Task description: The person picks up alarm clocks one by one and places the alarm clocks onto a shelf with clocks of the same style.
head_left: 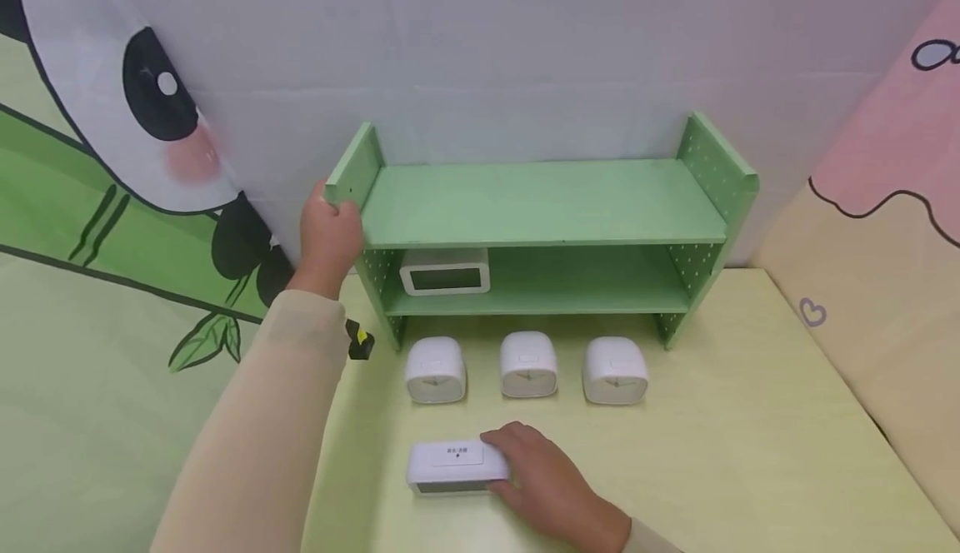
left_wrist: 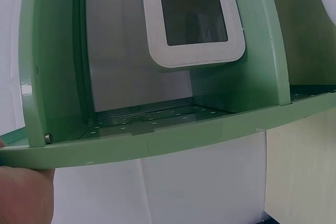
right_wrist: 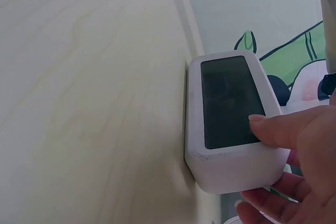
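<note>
My left hand (head_left: 330, 232) grips the front edge of the left side panel of a green two-tier shelf (head_left: 540, 203). In the left wrist view, part of that hand (left_wrist: 23, 195) shows at the panel's edge. A white digital clock (head_left: 445, 271) with a dark screen stands at the left of the lower tier. At the front of the table, my right hand (head_left: 543, 482) holds a second white digital clock (head_left: 457, 463) by its right end. The right wrist view shows the thumb (right_wrist: 278, 127) on the dark screen and the fingers behind the clock.
Three small white dial clocks stand in a row before the shelf: left (head_left: 437, 371), middle (head_left: 528, 365) and right (head_left: 615, 371). A small black and yellow object (head_left: 360, 341) is beside the left forearm. Printed cloth walls surround the pale wooden table (head_left: 750, 420).
</note>
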The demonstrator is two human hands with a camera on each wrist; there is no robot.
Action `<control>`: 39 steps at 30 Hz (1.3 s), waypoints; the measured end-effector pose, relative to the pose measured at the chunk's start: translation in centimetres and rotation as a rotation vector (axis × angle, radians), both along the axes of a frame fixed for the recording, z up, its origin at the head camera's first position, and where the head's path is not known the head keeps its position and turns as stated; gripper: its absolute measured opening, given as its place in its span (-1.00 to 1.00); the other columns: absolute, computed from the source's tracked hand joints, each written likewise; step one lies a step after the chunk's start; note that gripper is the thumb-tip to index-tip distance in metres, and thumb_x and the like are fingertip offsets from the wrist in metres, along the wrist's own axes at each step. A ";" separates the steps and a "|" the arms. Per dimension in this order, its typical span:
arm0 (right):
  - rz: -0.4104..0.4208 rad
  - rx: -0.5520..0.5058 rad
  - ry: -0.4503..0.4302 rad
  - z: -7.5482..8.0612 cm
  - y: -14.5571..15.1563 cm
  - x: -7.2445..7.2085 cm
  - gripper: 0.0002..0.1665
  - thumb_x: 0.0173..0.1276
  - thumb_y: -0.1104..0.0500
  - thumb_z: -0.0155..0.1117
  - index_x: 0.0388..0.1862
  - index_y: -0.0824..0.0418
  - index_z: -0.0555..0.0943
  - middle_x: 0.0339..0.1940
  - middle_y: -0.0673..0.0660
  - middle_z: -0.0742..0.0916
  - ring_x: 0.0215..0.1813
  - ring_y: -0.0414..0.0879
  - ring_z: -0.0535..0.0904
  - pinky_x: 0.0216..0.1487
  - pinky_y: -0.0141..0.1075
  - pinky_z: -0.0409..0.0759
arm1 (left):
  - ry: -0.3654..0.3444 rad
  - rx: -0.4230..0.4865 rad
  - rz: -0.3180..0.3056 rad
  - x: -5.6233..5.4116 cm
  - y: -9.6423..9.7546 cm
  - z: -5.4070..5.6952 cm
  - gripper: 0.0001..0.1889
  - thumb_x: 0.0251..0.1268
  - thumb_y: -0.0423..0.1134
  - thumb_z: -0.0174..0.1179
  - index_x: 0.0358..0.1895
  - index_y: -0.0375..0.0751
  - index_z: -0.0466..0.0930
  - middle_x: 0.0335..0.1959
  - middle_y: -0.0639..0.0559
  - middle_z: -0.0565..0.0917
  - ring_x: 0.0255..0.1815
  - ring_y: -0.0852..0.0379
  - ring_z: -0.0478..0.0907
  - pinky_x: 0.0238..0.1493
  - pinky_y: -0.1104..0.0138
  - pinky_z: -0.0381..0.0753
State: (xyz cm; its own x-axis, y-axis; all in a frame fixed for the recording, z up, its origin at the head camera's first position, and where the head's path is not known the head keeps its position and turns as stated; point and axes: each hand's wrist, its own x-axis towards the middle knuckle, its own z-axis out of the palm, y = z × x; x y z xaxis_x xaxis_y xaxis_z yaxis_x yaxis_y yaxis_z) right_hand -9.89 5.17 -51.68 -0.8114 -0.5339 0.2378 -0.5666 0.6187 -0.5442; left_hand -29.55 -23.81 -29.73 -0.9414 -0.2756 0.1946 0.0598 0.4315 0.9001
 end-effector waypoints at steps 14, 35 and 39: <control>-0.010 -0.196 -0.195 -2.2 -1.0 0.6 -0.14 0.33 0.20 0.43 0.53 0.27 0.25 0.37 0.12 0.49 0.34 -0.08 0.45 0.38 -0.10 0.43 | 0.012 -0.004 0.000 0.1 0.1 0.2 -0.42 0.49 -0.30 -0.28 0.56 -0.11 0.25 0.27 -0.18 0.51 0.05 -0.03 0.43 0.14 0.04 0.51; -0.018 -0.482 -0.367 -3.8 -1.4 0.5 -0.38 0.40 0.10 0.44 0.31 0.05 0.35 0.16 -0.05 0.59 0.15 -0.14 0.53 0.23 -0.20 0.48 | 0.017 -0.010 -0.004 0.1 0.2 0.3 -0.38 0.50 -0.28 -0.30 0.61 -0.07 0.19 0.35 -0.16 0.48 0.13 -0.03 0.41 0.23 0.02 0.46; -0.019 -0.489 -0.376 -3.4 -1.1 0.7 -0.38 0.39 0.11 0.45 0.31 0.06 0.35 0.15 -0.05 0.60 0.16 -0.14 0.53 0.24 -0.19 0.48 | 0.009 0.001 -0.004 0.1 0.2 0.2 -0.38 0.50 -0.28 -0.29 0.61 -0.09 0.18 0.35 -0.16 0.48 0.13 -0.04 0.41 0.23 0.02 0.46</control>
State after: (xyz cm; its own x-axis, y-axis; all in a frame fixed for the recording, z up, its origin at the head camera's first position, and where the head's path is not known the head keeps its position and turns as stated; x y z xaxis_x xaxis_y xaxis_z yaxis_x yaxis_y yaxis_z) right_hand -9.21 4.04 -55.12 -0.8955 -0.4199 0.1474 -0.2725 0.2555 -0.9276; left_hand -29.46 -23.64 -29.52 -0.9405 -0.2724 0.2031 0.0699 0.4300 0.9001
